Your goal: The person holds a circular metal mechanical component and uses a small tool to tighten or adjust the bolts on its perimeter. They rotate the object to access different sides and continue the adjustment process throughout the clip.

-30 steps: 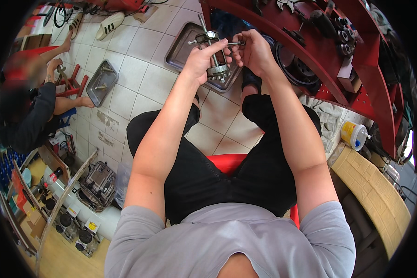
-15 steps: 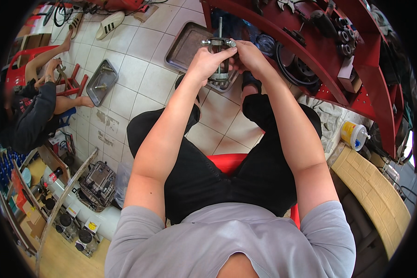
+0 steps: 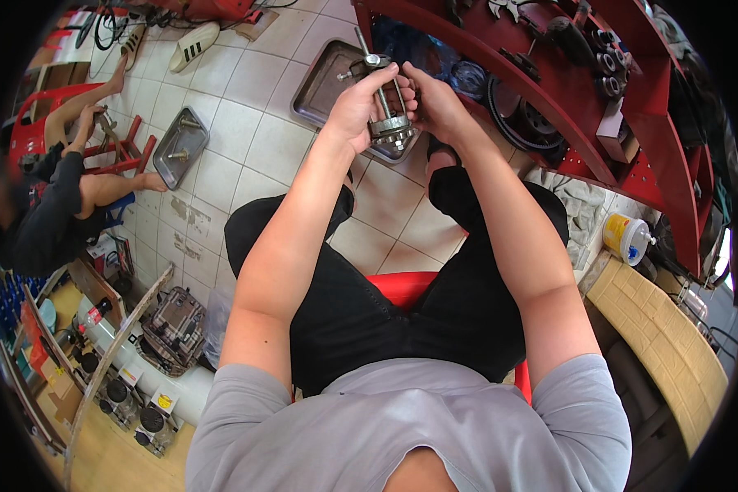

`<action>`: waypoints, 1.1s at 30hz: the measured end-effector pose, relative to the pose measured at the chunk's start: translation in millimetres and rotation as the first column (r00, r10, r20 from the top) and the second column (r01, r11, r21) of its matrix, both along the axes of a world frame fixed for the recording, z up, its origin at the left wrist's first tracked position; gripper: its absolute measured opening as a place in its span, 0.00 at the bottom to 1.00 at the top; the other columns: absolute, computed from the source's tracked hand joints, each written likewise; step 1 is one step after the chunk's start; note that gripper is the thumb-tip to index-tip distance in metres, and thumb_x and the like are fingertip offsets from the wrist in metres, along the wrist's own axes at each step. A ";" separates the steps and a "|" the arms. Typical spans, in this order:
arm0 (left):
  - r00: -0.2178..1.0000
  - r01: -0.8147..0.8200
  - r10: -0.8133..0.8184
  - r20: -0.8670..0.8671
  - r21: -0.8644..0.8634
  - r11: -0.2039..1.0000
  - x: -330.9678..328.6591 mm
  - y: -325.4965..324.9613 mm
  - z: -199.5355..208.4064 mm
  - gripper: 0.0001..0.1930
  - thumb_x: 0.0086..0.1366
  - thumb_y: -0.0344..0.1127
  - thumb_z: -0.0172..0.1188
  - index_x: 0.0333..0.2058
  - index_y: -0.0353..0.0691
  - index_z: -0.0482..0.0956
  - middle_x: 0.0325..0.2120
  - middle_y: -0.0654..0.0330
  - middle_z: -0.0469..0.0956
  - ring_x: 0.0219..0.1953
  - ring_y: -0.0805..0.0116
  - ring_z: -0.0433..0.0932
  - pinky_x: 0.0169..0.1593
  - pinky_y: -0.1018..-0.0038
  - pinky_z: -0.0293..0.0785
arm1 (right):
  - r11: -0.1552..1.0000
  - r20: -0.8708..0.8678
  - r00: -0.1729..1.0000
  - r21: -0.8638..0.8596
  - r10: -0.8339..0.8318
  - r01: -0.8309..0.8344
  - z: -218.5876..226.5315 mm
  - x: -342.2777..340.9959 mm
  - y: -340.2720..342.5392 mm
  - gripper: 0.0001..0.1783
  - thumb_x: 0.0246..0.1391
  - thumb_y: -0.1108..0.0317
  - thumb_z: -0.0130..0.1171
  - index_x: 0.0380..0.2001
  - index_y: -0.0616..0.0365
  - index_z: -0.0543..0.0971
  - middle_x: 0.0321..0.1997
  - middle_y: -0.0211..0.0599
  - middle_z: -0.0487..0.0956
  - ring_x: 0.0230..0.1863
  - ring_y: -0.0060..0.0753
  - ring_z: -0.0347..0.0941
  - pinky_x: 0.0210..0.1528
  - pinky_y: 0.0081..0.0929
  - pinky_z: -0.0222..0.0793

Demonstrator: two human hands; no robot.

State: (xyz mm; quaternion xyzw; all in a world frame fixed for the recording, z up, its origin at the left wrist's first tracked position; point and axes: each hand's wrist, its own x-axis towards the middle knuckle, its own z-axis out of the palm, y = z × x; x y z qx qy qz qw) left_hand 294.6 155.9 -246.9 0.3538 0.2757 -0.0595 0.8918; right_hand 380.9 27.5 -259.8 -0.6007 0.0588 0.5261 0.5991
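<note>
A metal puller point(image 3: 383, 107) with a long threaded rod, side bolts and a toothed round part at its lower end is held out in front of me, over the floor beyond my knees. My left hand point(image 3: 353, 113) is closed around its middle, thumb lying along the frame and fingertips wrapping to the far side. The rod's top leans to the left. Close on the puller's right side is my right hand point(image 3: 444, 105), thumb stretched up and apart from the fingers. Its fingertips are partly hidden behind the puller, so contact is hard to make out.
Behind the puller, a metal tray point(image 3: 310, 92) lies on the tiles. A red shelf rack point(image 3: 508, 90) with metal parts curves along the right. At the left, a co-worker point(image 3: 53, 193) sits near a smaller tray point(image 3: 169, 170) holding metal parts. A white bucket point(image 3: 629, 239) stands at right.
The puller has tilted, its rod top going left, and the left hand has turned with it. The right hand's thumb has come away from the side bolt. The co-worker's arm has moved.
</note>
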 end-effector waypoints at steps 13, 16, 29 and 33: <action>0.994 -0.023 0.009 0.112 0.121 0.992 -2.5 -7.9 0.9 0.14 0.65 0.42 0.61 0.36 0.35 0.80 0.33 0.51 0.84 0.38 0.61 0.84 0.45 0.69 0.79 | 0.924 -0.286 0.943 0.287 -0.169 0.253 -27.8 -13.9 6.4 0.20 0.68 0.42 0.41 0.36 0.40 0.77 0.22 0.14 0.64 0.32 0.20 0.66 0.42 0.33 0.69; 0.993 -0.049 0.031 0.117 0.154 0.987 -0.3 -6.0 1.3 0.14 0.65 0.43 0.61 0.36 0.36 0.80 0.33 0.51 0.84 0.38 0.62 0.84 0.45 0.68 0.79 | 0.929 -0.278 0.957 0.327 -0.080 0.173 -38.3 -9.9 0.6 0.23 0.67 0.41 0.42 0.46 0.45 0.77 0.36 0.24 0.75 0.39 0.24 0.75 0.40 0.33 0.76; 0.959 -0.282 0.282 0.007 -0.015 0.959 2.2 21.6 -12.2 0.14 0.63 0.45 0.63 0.35 0.39 0.76 0.31 0.57 0.79 0.38 0.58 0.82 0.43 0.60 0.80 | 0.994 -0.163 0.981 -0.051 -0.101 0.094 -80.1 -4.9 -18.2 0.21 0.66 0.51 0.44 0.34 0.59 0.75 0.27 0.34 0.75 0.26 0.31 0.74 0.27 0.31 0.68; 0.923 -0.386 0.385 -0.026 -0.028 0.922 3.5 30.0 -15.0 0.15 0.63 0.45 0.63 0.36 0.38 0.76 0.31 0.57 0.79 0.37 0.58 0.82 0.43 0.60 0.80 | 0.981 -0.178 0.976 -0.168 -0.124 0.094 -143.3 -6.5 -17.2 0.16 0.64 0.59 0.47 0.33 0.61 0.75 0.27 0.36 0.76 0.25 0.33 0.75 0.25 0.33 0.71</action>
